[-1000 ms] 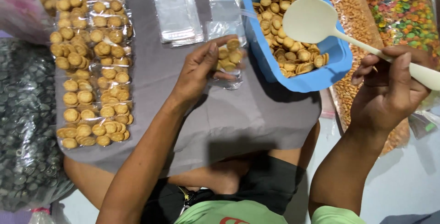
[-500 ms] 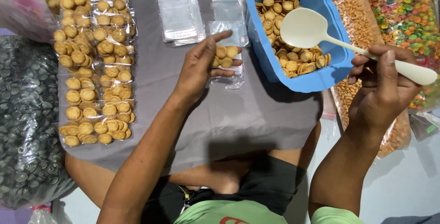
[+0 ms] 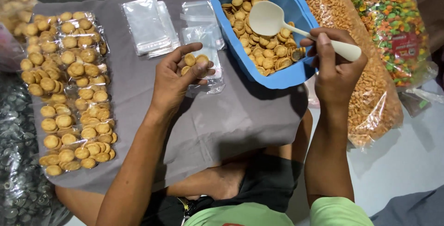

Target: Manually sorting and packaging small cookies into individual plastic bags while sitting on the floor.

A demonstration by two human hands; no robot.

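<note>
Grey cloth (image 3: 222,129) covers the board across my lap, and everything sits on it or beside it. Largest first: two big clear sacks lie off to my right, one of orange pellets (image 3: 365,64), one of many-coloured snacks (image 3: 388,18). Next, the blue tub (image 3: 259,75), rim overhanging the cloth's right edge, about half full of small round sandwich biscuits (image 3: 273,52). On the left side of the cloth, rows of filled packets (image 3: 69,92) lie flat and close together. Near the top, a stack of empty clear bags (image 3: 150,24).

Right hand (image 3: 335,75) is closed around the handle of the cream plastic spoon (image 3: 277,20); its bowl hangs over the biscuits in the tub and looks empty. Grip is on the handle's far end, fingers wrapped, thumb on top.

Left hand (image 3: 173,82) holds the small clear bag (image 3: 203,66) just left of the tub, thumb and fingers loosely curled, pinching it near the mouth, with a few biscuits inside. I can't tell whether the bag's bottom rests on the cloth.

Handling, as I judge it: the bag is thin, slick film, nearly weightless, floppy. Pinch both sides of the mouth so it stays agape; squeezing lower would crush the contents. Biscuits are light, dry, brittle; scoop them gently, don't press. Spoon is rigid and light, fine to hold anywhere along the handle.
</note>
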